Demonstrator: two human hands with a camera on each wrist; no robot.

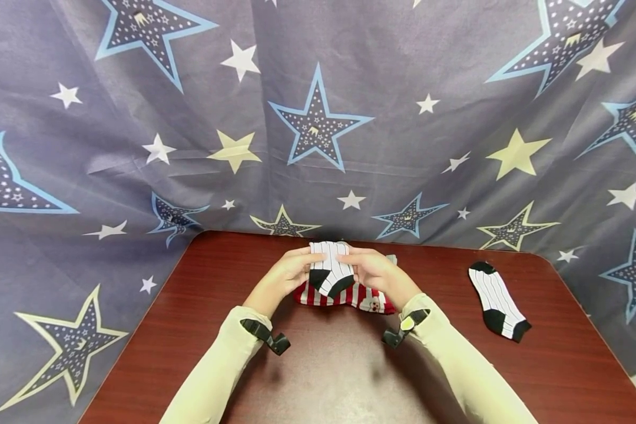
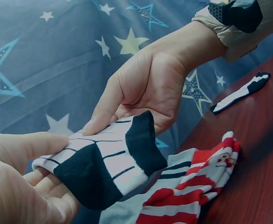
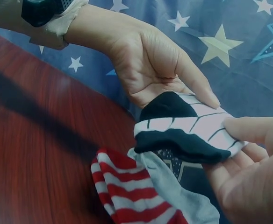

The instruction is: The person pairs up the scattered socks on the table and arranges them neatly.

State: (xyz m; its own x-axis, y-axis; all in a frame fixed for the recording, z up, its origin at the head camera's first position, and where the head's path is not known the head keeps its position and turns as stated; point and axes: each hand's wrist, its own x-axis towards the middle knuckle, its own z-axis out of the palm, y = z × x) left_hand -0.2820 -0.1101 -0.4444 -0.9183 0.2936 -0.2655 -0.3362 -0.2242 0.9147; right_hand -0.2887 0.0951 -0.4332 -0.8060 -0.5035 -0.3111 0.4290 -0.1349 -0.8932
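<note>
A white sock (image 1: 331, 257) with thin dark stripes and a black heel and toe hangs above the table, between both hands. My left hand (image 1: 288, 275) pinches its left edge, thumb on the front and fingers behind. On the other side, my right hand (image 1: 375, 270) pinches it the same way. Below lies a red-and-white striped sock (image 1: 368, 298) with a small face pattern near one end. Against it is a grey sock (image 3: 192, 200), mostly hidden by the hands in the head view.
A second white striped sock (image 1: 500, 300) with black heel and toe lies flat at the right of the brown table (image 1: 551, 377). A grey star-patterned cloth (image 1: 403, 135) hangs behind the table. Each wrist carries a black strapped camera.
</note>
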